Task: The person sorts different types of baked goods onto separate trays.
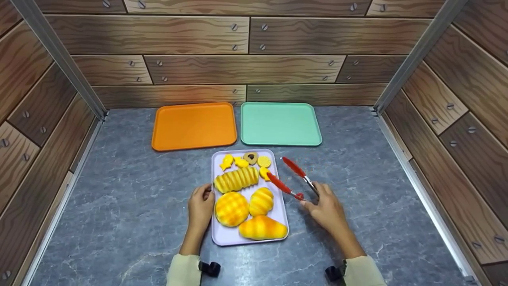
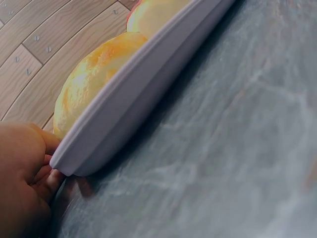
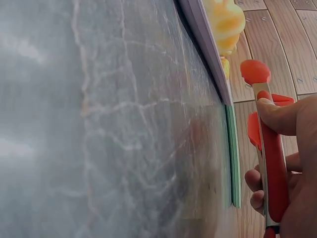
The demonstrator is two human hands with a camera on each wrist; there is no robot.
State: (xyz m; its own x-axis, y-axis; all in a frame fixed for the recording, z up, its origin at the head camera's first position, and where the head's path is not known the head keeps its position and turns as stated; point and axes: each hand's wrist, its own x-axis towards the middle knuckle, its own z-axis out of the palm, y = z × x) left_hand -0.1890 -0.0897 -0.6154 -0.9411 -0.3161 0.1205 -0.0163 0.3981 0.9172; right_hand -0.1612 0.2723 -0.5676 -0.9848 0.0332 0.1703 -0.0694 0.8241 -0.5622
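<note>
A lavender tray point(image 1: 280, 210) stands lengthwise on the tabletop. Its left rim is pinched between the thumb and fingers of my left hand point(image 1: 201, 210), as the left wrist view also shows. My right hand point(image 1: 328, 208) holds red-tipped tongs point(image 1: 279, 183), their arms spread apart. One tip is over the tray's right edge beside a small yellow crescent-shaped piece point(image 1: 264, 174); the other is outside the tray. The tray bears a ridged long loaf point(image 1: 236, 180), a round checkered bun point(image 1: 231, 209), a small striped roll point(image 1: 261, 201) and a long golden bread point(image 1: 263, 228).
At the tray's far end lie a heart-centred cookie point(image 1: 251, 157), a round yellow cracker point(image 1: 264, 161) and small yellow fish-shaped pieces point(image 1: 227, 162). Behind are an orange tray point(image 1: 194, 127) and a mint-green tray point(image 1: 280, 124). Wood-patterned walls point(image 1: 190, 35) enclose the grey tabletop point(image 1: 131, 206).
</note>
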